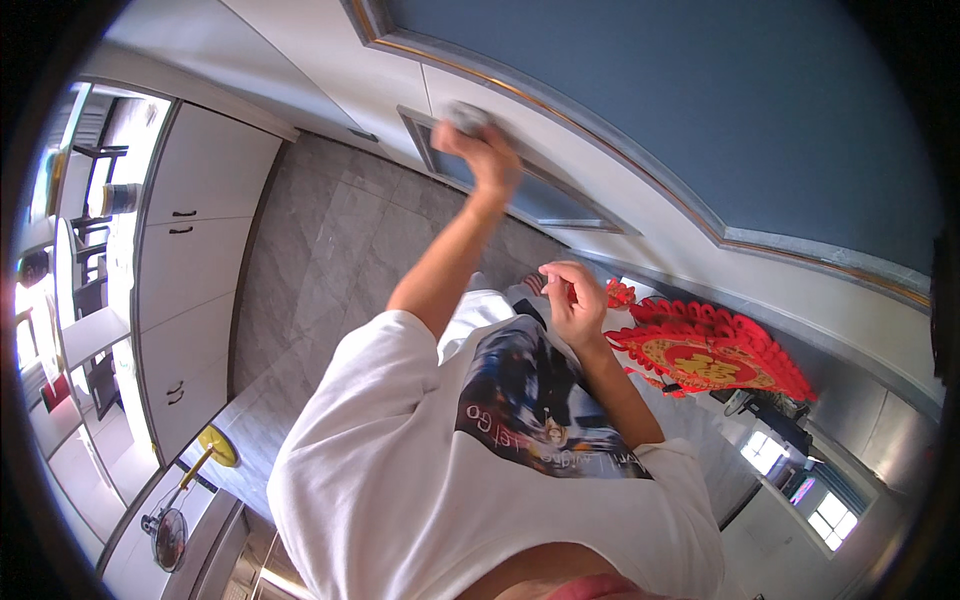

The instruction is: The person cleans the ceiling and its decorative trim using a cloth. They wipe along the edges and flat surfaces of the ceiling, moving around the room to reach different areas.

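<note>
My left hand [487, 161], blurred by motion, grips a grey wad [466, 118] that looks like a cloth. It is up against or just in front of a white panelled door [450, 82], near a smaller blue-grey inset panel [559, 199]. A large blue-grey panel [675, 112] with grey and gold trim fills the upper right. In front of my belly, my right hand [579, 304] is loosely curled with nothing in it, a gap showing between thumb and fingers. Whether the grey wad touches the door is hard to tell because of the blur.
To the right is a red and gold hanging decoration [705, 360] with a looped fringe. White cabinets [199, 247] with dark handles stand at the left, beside open shelving [94, 330]. Lower left there is a fan [171, 538] with a yellow base. Grey tiles [337, 225] cover the floor.
</note>
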{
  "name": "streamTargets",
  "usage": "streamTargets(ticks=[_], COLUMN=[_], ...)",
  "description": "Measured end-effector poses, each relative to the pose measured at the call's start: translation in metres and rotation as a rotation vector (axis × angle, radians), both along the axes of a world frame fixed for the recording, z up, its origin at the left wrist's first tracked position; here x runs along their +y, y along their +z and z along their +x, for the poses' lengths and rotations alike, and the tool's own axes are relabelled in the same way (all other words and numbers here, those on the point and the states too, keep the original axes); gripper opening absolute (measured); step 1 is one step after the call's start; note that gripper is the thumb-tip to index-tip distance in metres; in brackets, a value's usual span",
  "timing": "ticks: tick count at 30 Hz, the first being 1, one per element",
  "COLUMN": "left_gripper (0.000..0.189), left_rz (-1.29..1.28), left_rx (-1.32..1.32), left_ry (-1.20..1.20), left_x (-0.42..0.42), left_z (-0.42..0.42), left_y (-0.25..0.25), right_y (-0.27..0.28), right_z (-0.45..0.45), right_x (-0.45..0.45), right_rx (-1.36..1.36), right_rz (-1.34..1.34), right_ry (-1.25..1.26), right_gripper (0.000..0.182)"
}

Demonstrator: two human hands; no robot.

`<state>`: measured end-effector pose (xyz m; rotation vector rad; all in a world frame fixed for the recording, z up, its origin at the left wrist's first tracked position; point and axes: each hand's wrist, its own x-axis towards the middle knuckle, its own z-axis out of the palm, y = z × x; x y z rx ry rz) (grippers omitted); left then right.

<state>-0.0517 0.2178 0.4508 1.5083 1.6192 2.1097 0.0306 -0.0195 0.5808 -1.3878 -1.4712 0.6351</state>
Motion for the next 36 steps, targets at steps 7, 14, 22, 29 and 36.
streamTargets(ticks=[7,14,22,29,36], left_gripper=[0.043,0.042,0.052,0.071,0.06], left_rz=[0.091,0.012,-0.072,-0.071,-0.307], left_rx=[0.03,-0.139,-0.038,-0.043,-0.062], left_ry=[0.031,0.008,-0.173,-0.359,-0.026], left_x=[0.027,0.091,-0.019,-0.113,-0.014], left_z=[-0.028,-0.118,0.016,0.107,-0.043], left_y=[0.021,0.064,-0.008,0.002,0.004], right_y=[0.01,-0.002,0.001,-0.004,-0.019], right_z=[-0.017,-0.026,-0.026,-0.002,0.039], right_x=[0.022,0.004,-0.002,-0.023,-0.037], right_rx=[-0.034,0.018,0.033,-0.048,0.044], right_rz=[0.013,-0.046,-0.115,-0.115,-0.157], right_ry=[-0.003,-0.108,-0.084,0.042,-0.025], right_gripper=[0.013,0.012,0.012,0.013,0.01])
